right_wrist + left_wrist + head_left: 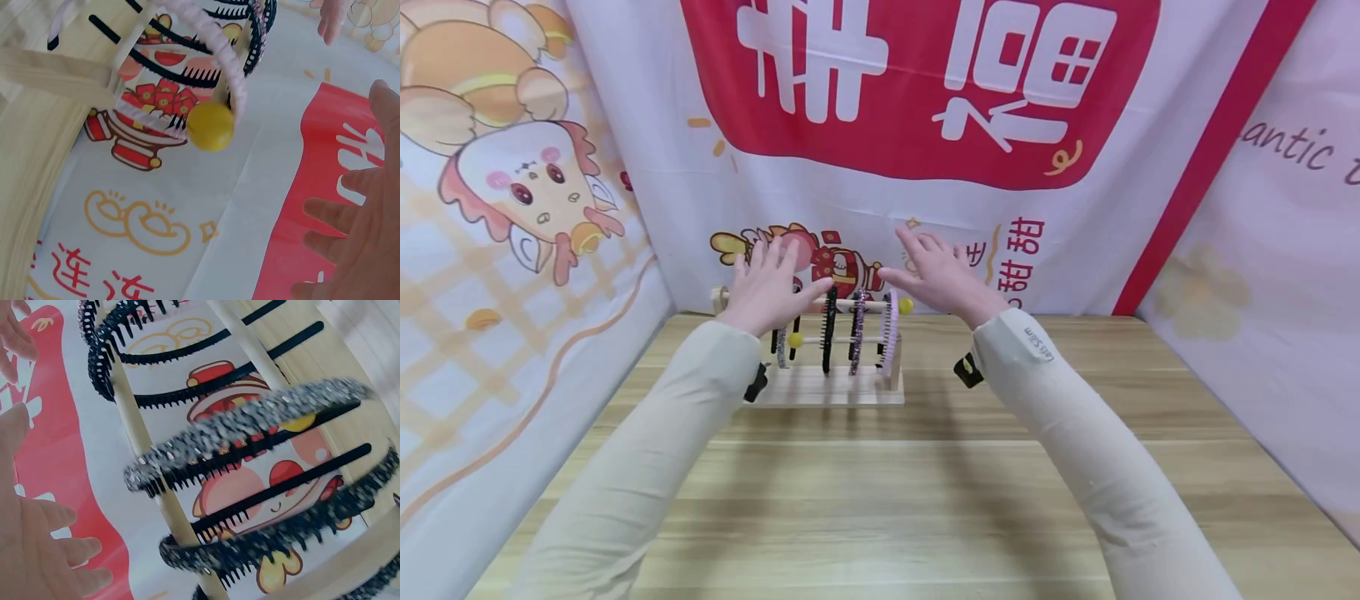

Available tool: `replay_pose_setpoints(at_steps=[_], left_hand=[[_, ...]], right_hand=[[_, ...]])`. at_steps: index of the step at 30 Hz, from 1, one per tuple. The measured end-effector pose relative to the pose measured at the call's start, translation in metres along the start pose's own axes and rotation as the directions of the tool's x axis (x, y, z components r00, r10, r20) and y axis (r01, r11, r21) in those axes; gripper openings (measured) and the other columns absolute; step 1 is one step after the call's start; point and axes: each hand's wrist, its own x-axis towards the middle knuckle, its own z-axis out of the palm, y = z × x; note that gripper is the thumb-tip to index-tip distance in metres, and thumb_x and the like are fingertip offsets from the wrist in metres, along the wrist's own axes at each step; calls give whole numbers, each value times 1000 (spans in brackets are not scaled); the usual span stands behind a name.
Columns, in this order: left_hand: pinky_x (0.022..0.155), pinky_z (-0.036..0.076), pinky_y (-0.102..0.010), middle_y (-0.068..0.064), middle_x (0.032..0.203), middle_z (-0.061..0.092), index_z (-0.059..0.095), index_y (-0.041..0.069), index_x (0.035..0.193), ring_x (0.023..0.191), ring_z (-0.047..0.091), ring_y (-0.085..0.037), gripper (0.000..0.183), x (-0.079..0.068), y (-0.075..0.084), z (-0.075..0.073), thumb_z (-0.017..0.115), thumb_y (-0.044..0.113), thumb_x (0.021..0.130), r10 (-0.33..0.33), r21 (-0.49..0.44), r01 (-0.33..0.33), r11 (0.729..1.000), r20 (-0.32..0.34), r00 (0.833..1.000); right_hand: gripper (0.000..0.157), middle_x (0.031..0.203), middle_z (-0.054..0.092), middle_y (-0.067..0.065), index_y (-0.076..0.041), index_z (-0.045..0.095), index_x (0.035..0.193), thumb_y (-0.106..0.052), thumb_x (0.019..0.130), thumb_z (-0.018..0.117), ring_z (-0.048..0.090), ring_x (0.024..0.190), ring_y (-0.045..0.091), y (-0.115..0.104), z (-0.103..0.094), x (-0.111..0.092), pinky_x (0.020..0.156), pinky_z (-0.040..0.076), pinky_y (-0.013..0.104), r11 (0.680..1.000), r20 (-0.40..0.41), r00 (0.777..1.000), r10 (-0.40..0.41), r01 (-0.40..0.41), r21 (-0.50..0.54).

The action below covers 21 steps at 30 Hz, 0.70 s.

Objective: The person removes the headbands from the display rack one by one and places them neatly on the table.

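Note:
A wooden rack [850,392] at the back of the table carries several toothed headbands on its rods. From the left come a silver glittery headband [250,422], a black headband [828,329], a purple glittery headband [857,333] and a pale lilac headband [219,47]. A yellow ball [210,127] caps a rod end. My left hand [765,287] is raised over the rack's left part, fingers spread and holding nothing. My right hand [942,279], also spread and holding nothing, hovers beside the rack's right end, near the yellow ball.
The rack stands on a wood-grain table [865,508], close to a printed back cloth [662,200] with a red panel. More printed cloths hang at the left [602,333] and right [1247,350]. A black strap piece [967,371] shows under the right wrist.

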Motion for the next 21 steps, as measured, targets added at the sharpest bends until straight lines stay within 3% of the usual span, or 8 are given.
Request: replay_pose_setpoints(at_steps=[11, 21], left_hand=[[107, -11, -53, -20, 152, 2, 6, 4, 148, 136, -5, -37, 91, -9, -19, -1, 34, 67, 87, 37, -66, -42, 997, -83, 996], [110, -2, -51, -22, 150, 12, 13, 0, 146, 137, 7, -35, 84, -15, -42, 4, 38, 59, 91, 83, -100, -103, 990, -190, 978]], right_hand=[[79, 150, 22, 10, -21, 8, 149, -61, 89, 40, 12, 137, 25, -11, 2, -2, 110, -1, 49, 998, -7, 998, -60, 60, 30], [80, 149, 22, 8, -23, 12, 149, -62, 87, 45, 16, 136, 26, -19, 6, -4, 110, 6, 51, 990, -20, 995, -94, 95, 104]])
